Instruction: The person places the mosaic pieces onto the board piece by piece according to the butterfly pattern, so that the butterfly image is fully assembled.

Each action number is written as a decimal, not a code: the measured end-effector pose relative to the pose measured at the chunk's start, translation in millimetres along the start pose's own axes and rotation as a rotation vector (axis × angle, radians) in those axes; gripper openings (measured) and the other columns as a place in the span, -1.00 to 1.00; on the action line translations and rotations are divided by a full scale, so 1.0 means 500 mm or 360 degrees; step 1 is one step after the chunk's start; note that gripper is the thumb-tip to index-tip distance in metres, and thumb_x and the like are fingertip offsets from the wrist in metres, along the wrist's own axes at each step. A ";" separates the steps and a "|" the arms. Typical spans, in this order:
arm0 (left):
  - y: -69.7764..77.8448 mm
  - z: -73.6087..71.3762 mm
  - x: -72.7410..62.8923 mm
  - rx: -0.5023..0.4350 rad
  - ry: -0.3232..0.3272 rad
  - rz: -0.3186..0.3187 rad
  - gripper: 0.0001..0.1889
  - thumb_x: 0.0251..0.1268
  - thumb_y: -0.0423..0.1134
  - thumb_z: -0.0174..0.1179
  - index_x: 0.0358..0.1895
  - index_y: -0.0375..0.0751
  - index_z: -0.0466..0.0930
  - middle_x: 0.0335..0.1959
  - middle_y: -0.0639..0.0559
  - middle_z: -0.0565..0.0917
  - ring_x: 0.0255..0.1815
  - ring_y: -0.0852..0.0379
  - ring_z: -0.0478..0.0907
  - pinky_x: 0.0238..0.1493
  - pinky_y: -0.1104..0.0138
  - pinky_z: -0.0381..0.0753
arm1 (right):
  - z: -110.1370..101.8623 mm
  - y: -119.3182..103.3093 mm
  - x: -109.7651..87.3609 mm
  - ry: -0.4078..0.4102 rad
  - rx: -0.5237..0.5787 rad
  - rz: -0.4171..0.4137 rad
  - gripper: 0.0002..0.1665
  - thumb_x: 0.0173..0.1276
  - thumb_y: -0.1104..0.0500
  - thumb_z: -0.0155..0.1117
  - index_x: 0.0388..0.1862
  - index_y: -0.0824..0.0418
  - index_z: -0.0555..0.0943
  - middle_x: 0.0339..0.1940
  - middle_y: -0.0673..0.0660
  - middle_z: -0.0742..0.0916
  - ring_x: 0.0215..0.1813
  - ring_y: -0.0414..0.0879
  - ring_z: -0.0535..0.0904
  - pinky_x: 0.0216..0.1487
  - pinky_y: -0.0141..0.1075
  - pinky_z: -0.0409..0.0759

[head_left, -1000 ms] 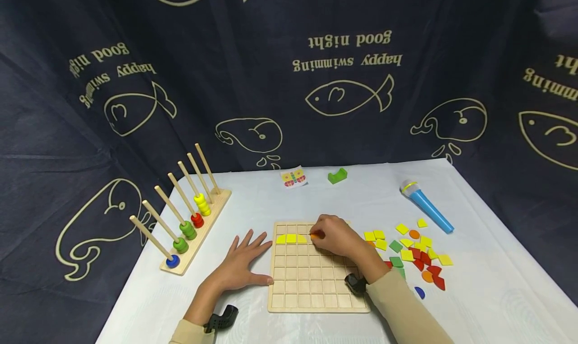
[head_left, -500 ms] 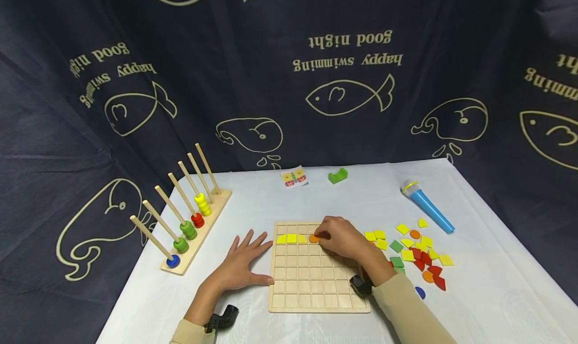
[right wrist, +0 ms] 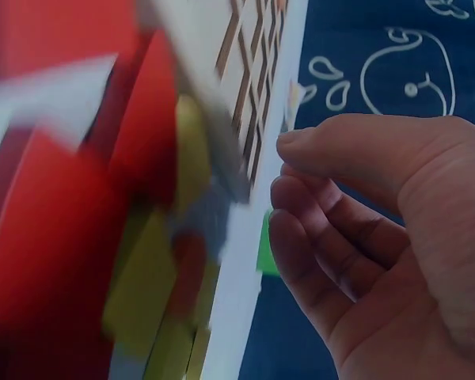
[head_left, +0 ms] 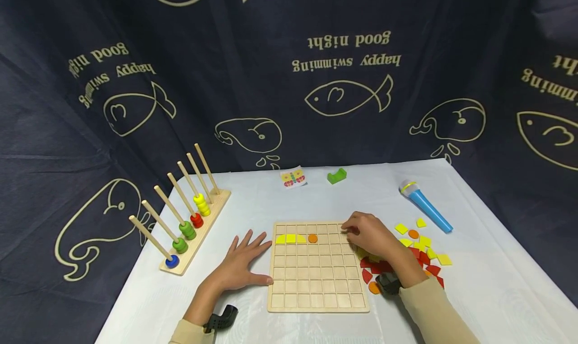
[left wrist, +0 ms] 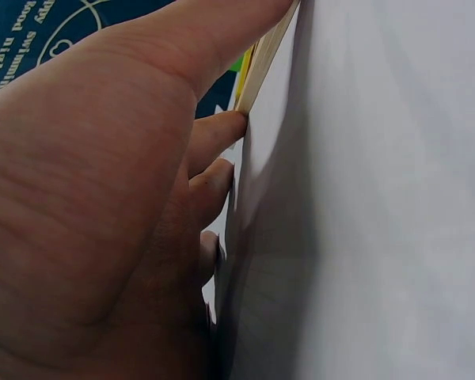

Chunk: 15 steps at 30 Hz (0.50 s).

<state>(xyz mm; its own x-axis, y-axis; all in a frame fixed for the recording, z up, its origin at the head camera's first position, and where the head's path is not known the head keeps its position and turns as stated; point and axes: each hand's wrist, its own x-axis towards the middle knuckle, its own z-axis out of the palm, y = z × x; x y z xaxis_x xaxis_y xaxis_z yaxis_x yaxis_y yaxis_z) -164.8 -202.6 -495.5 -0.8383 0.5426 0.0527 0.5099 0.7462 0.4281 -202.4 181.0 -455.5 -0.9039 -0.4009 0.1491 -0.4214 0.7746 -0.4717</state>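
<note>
The wooden grid board [head_left: 303, 274] lies on the table before me. In one of its upper rows sit yellow tiles [head_left: 291, 238] and, one cell apart to their right, an orange disc [head_left: 313, 238]. My left hand [head_left: 239, 269] lies spread on the cloth, thumb and fingertips at the board's left edge; the left wrist view shows its thumb [left wrist: 222, 32] along that edge. Over the board's upper right corner is my right hand [head_left: 371, 236], fingers loosely bent; the right wrist view shows nothing between thumb and fingers.
Loose red, yellow and orange tiles [head_left: 433, 270] lie right of the board, partly hidden by the right arm. A peg abacus [head_left: 198, 243] stands left. Farther back are a butterfly picture card [head_left: 293, 177], a green block [head_left: 336, 176] and a blue toy microphone [head_left: 429, 209].
The right hand has let go of the orange disc, which stays in its cell, and moved right to the board's upper right corner. The left hand has not moved.
</note>
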 end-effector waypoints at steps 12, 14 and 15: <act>0.003 -0.001 0.002 -0.0006 0.0008 -0.0031 0.02 -0.14 0.47 0.26 0.45 0.06 0.28 0.50 0.03 0.13 0.52 -0.16 -0.20 0.38 -0.19 -0.34 | -0.032 0.065 -0.048 -0.0045 -0.0036 0.0253 -0.73 0.15 0.29 0.40 -0.12 0.23 0.73 -0.24 0.01 0.66 -0.23 -0.07 0.52 -0.06 -0.08 0.59; 0.004 -0.002 0.002 -0.0012 0.0007 -0.0038 0.02 -0.14 0.47 0.27 0.45 0.06 0.28 0.50 0.03 0.13 0.52 -0.16 -0.20 0.38 -0.18 -0.34 | -0.034 0.069 -0.054 -0.0065 -0.0028 0.0276 -0.74 0.15 0.28 0.41 -0.13 0.21 0.74 -0.25 -0.01 0.66 -0.23 -0.07 0.51 -0.06 -0.08 0.58; 0.005 -0.002 0.002 -0.0012 0.0003 -0.0043 0.02 -0.14 0.47 0.26 0.45 0.07 0.28 0.50 0.03 0.13 0.52 -0.16 -0.20 0.38 -0.18 -0.35 | -0.035 0.070 -0.057 -0.0079 -0.0024 0.0278 -0.74 0.15 0.27 0.41 -0.14 0.20 0.74 -0.25 -0.02 0.66 -0.23 -0.08 0.51 -0.06 -0.08 0.58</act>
<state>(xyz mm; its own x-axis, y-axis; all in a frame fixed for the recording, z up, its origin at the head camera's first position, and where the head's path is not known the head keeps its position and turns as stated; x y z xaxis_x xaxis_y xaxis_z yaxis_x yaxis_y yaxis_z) -164.5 -200.8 -493.5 -0.8521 0.5216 0.0428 0.4856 0.7576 0.4361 -192.7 228.3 -461.2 -0.9589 -0.2829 0.0231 -0.2597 0.8417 -0.4733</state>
